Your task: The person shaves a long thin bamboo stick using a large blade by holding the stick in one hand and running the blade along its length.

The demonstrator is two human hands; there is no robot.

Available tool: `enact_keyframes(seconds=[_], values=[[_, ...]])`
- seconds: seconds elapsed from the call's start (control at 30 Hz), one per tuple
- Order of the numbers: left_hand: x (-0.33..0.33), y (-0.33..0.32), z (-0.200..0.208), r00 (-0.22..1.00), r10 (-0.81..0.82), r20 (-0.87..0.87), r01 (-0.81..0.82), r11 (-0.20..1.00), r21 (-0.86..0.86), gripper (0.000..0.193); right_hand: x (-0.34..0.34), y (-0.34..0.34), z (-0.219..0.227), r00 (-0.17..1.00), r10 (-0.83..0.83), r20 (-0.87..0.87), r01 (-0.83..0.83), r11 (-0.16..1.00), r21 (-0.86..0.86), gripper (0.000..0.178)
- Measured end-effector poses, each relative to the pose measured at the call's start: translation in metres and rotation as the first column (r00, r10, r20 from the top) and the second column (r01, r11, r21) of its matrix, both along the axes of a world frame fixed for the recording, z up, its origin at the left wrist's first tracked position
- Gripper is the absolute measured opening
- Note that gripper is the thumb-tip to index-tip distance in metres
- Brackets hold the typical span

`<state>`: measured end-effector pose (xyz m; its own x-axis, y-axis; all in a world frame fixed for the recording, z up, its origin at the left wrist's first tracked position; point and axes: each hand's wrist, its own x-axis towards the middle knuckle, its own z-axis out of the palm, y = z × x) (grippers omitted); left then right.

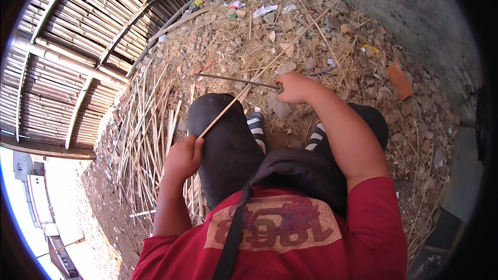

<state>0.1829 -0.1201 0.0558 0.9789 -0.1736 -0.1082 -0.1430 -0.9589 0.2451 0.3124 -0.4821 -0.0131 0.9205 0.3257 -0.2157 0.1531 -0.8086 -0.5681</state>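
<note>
A long, thin bamboo strip [222, 118] runs from my left hand [184, 156] forward and to the right, over the left knee. My left hand is closed around its near end, thumb laid along it. In my right hand [295, 87], closed in front of the right knee, is a long narrow knife [225, 78], its dark blade reaching out to the left. The blade crosses the strip just beyond the left knee; whether the two touch I cannot tell. My fingers hide the knife's handle.
Many pale split bamboo strips [150, 140] lie on the ground at my left. Rubble, straw and litter cover the ground ahead. A bamboo slat panel [78, 62] stands at the far left, a grey wall [415, 15] at the right. An orange brick piece [399, 80] lies near that wall.
</note>
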Motion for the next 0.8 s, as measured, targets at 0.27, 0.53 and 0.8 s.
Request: enact_keyframes(seconds=[0.27, 0.53, 0.8], values=[[-0.002, -0.002, 0.0, 0.999, 0.024, 0.036, -0.024, 1.0, -0.002, 0.04, 0.016, -0.04, 0.017, 0.957, -0.223, -0.188, 0.236, 0.97, 0.051, 0.043], [-0.003, -0.001, -0.001, 0.999, 0.028, 0.023, -0.028, 1.0, -0.012, 0.041, 0.0, 0.001, 0.019, 0.99, 0.103, -0.094, -0.108, 0.993, -0.042, 0.047], [-0.009, -0.005, 0.0, 0.994, 0.049, 0.096, -0.053, 0.998, 0.034, 0.038, 0.025, -0.069, 0.003, 0.856, -0.515, -0.03, 0.516, 0.854, 0.065, 0.044]])
